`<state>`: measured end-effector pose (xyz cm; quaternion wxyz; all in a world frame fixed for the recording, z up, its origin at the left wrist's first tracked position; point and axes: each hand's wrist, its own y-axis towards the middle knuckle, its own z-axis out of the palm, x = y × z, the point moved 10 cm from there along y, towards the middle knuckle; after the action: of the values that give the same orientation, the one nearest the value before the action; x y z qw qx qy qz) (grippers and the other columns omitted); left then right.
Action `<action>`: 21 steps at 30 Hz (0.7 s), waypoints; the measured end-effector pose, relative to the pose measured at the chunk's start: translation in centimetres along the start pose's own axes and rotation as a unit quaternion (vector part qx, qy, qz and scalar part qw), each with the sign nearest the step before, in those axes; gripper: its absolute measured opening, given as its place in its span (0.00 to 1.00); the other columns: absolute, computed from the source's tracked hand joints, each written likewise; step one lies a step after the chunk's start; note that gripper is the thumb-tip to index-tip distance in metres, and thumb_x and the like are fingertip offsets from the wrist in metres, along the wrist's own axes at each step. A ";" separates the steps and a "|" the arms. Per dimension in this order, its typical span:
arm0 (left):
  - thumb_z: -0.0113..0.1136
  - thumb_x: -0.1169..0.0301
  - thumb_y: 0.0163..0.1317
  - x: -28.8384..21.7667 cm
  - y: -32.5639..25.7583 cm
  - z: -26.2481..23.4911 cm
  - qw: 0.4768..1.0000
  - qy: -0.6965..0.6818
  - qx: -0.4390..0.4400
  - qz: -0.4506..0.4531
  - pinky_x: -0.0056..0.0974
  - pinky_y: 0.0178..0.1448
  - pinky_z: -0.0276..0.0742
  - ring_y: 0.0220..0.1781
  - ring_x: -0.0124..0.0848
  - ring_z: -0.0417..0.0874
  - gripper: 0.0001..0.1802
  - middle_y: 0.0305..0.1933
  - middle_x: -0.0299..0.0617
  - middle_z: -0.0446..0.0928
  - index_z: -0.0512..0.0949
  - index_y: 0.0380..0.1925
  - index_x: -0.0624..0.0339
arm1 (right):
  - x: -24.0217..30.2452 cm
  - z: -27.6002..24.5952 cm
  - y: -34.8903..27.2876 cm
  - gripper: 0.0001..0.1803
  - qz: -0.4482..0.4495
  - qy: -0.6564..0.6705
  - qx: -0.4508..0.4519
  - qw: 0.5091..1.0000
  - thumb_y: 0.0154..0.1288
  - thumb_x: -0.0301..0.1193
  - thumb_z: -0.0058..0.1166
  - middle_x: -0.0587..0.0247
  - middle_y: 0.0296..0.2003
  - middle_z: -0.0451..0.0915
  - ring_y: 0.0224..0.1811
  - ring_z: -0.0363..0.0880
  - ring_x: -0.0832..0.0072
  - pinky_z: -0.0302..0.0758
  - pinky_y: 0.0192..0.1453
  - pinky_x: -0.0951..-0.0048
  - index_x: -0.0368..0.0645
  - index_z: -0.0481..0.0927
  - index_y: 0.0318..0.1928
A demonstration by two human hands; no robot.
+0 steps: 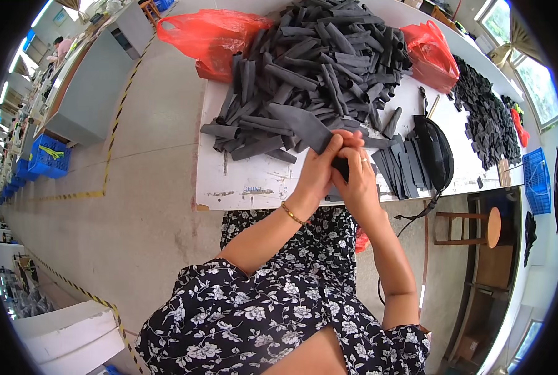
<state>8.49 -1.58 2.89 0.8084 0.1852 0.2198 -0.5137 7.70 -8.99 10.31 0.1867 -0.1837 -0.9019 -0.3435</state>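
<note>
Step in hand, by judgement: working one dark grey strip [304, 128] between both hands, likely folding or rolling it
- left hand [321, 167] closed, gripping strip near its lower end
- right hand [354, 178] closed on same strip, fingers pressed against left hand
- strip held just above white counter [241, 178], free end pointing to 10 o'clock
- big pile of grey strips [316, 69] at 12 o'clock, flat stack [404, 165] at 3 o'clock
- next move calls for firm pinch, edges kept aligned
</note>
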 end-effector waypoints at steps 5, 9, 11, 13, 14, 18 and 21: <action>0.52 0.64 0.71 -2.3 0.7 -1.5 0.999 -0.010 -0.037 0.038 0.39 0.57 0.75 0.52 0.35 0.81 0.14 0.47 0.48 0.81 0.77 0.46 0.64 | -1.0 -0.2 -0.6 0.20 0.034 -0.017 0.020 0.999 0.50 0.19 0.62 0.49 0.42 0.73 0.45 0.73 0.49 0.74 0.48 0.56 0.38 0.70 0.44; 0.52 0.64 0.71 0.4 0.2 -0.9 0.999 -0.042 -0.019 -0.008 0.39 0.57 0.75 0.53 0.35 0.81 0.15 0.50 0.49 0.80 0.76 0.48 0.64 | -0.6 0.2 0.2 0.14 -0.004 0.004 0.006 1.000 0.53 0.18 0.61 0.52 0.41 0.74 0.41 0.77 0.52 0.76 0.42 0.59 0.38 0.73 0.39; 0.52 0.64 0.71 -0.5 0.1 -1.7 0.998 -0.025 -0.050 0.005 0.39 0.57 0.75 0.52 0.35 0.81 0.16 0.49 0.50 0.81 0.75 0.49 0.65 | -1.3 -0.1 -0.1 0.12 0.007 0.037 -0.004 0.999 0.53 0.19 0.62 0.53 0.41 0.76 0.40 0.78 0.52 0.76 0.41 0.59 0.37 0.74 0.38; 0.53 0.62 0.70 -2.5 0.3 -1.7 0.997 -0.035 -0.069 0.031 0.43 0.60 0.74 0.53 0.38 0.81 0.17 0.49 0.50 0.81 0.75 0.50 0.64 | -1.2 -0.6 -0.1 0.10 -0.004 0.035 -0.018 0.999 0.53 0.19 0.62 0.53 0.40 0.77 0.38 0.79 0.53 0.77 0.40 0.59 0.37 0.75 0.36; 0.52 0.63 0.71 -3.1 0.7 -1.6 0.996 -0.037 -0.051 0.061 0.42 0.58 0.75 0.51 0.38 0.82 0.16 0.47 0.51 0.81 0.75 0.49 0.65 | -0.9 -0.8 0.0 0.10 -0.024 0.029 -0.021 0.999 0.53 0.18 0.62 0.53 0.40 0.77 0.38 0.79 0.53 0.77 0.40 0.60 0.37 0.75 0.36; 0.51 0.62 0.72 -2.7 0.2 -0.4 0.995 -0.053 -0.045 0.076 0.42 0.54 0.77 0.45 0.40 0.84 0.16 0.41 0.48 0.82 0.75 0.46 0.65 | -0.5 -1.2 0.1 0.10 -0.059 0.019 -0.032 0.998 0.52 0.16 0.61 0.54 0.40 0.77 0.38 0.79 0.54 0.77 0.39 0.61 0.37 0.75 0.35; 0.50 0.60 0.72 -2.0 -0.2 -1.0 0.994 -0.049 -0.076 0.061 0.41 0.52 0.78 0.45 0.40 0.84 0.17 0.40 0.47 0.82 0.75 0.46 0.64 | -0.5 -1.0 -0.1 0.11 -0.067 0.027 -0.038 0.997 0.51 0.15 0.61 0.55 0.39 0.77 0.37 0.79 0.56 0.77 0.37 0.61 0.37 0.75 0.35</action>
<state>7.36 0.35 3.18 0.8598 0.1108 0.2064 -0.4537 8.32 -9.85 10.73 0.1803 -0.1206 -0.8931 -0.3941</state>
